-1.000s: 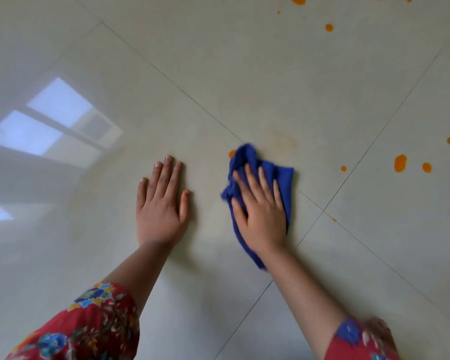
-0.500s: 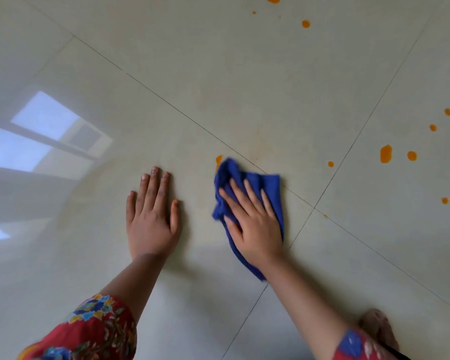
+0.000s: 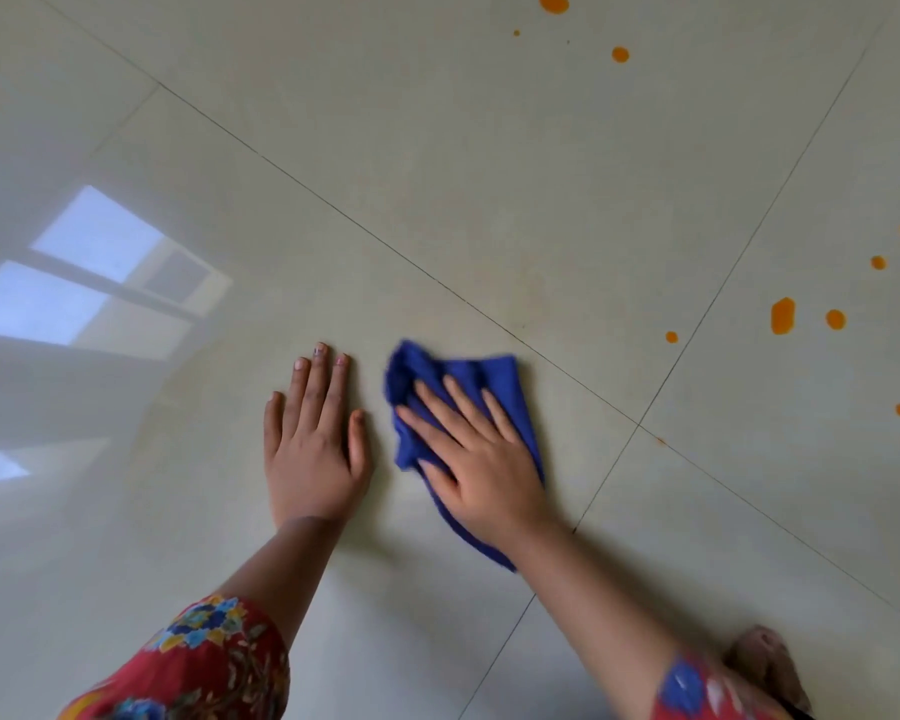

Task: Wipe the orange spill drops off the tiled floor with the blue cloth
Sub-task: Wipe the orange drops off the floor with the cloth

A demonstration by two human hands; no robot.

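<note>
your right hand (image 3: 481, 467) lies flat, fingers spread, pressing the blue cloth (image 3: 466, 379) onto the tiled floor (image 3: 437, 200), near a grout crossing. your left hand (image 3: 315, 449) rests open and flat just beside the cloth, holding nothing. orange spill drops (image 3: 783, 315) dot the tiles toward the floor's far right, well apart from the cloth.

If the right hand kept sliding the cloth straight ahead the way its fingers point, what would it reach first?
The right hand presses the blue cloth flat, fingers pointing up and slightly left. Straight on, it would first cross the dark grout line; beyond that, bare tile. The orange drops lie off to the right, outside that path.
</note>
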